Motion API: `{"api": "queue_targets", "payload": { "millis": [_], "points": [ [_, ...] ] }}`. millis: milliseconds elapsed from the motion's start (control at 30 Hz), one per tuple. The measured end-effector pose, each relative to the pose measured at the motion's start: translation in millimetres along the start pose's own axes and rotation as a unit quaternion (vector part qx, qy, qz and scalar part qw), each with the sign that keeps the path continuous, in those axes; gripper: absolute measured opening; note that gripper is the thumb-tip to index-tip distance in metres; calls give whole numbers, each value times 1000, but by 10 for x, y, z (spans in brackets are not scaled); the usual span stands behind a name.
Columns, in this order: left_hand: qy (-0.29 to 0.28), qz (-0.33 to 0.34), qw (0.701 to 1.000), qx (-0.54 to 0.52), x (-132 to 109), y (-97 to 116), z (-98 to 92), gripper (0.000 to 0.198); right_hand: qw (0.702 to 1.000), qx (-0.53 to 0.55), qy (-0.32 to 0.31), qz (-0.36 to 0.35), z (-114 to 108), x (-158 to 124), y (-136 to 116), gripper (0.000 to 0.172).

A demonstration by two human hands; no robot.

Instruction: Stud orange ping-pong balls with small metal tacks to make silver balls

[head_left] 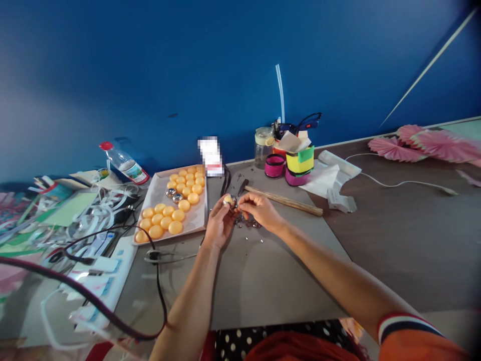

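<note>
You are working at a brown table (394, 240), over a grey mat (263, 281) that takes up the middle of it. To your left on the mat's edge lies a tray (158, 193) of orange balls (176, 215), with two silvered ones among them. A black cable (160, 291) loops near your left forearm, and a stick (285, 201) lies just beyond your right hand.

Your left hand (218, 223) is raised above the mat, its fingers closed around one ball (228, 200), which looks partly orange and partly covered in shiny pieces. Your right hand (261, 209) meets it from the side, thumb and forefinger pinched together right at the ball's surface. Whether a piece sits between them is too small to tell. Loose silver bits (252, 224) lie scattered on the mat directly under both hands.

To my eye this work goes best with the ball gripped by its bare orange side, so that your left fingers press on nothing already placed. Work low over the mat, so a dropped bit lands among the others, and mind your left elbow near that cable.
</note>
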State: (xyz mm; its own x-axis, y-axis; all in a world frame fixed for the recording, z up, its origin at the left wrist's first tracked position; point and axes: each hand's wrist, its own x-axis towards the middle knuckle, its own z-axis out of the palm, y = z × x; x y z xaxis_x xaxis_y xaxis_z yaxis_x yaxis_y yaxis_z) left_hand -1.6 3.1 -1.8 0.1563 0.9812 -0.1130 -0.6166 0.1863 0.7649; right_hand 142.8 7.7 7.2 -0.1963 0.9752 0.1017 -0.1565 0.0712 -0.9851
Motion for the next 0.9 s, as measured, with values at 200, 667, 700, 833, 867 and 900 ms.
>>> {"api": "queue_targets", "payload": {
  "millis": [200,667,700,833,867,900],
  "points": [
    [-11,8,1000,5,-6,-23,31,38,998,-59,5,1,9,20,47,11],
    [-22,50,997,55,-15,-56,78,37,998,-56,34,6,49,36,84,11],
    [-22,51,997,56,-17,-62,75,37,998,-54,35,4,50,37,90,11],
    [-12,60,996,62,-24,-93,65,38,997,-64,44,-1,51,35,101,10],
    [-9,63,996,65,-26,-100,64,39,996,-71,47,0,52,32,97,9],
    [-8,65,995,69,-29,-108,62,39,996,-79,48,1,54,28,91,9]
  ]
}}
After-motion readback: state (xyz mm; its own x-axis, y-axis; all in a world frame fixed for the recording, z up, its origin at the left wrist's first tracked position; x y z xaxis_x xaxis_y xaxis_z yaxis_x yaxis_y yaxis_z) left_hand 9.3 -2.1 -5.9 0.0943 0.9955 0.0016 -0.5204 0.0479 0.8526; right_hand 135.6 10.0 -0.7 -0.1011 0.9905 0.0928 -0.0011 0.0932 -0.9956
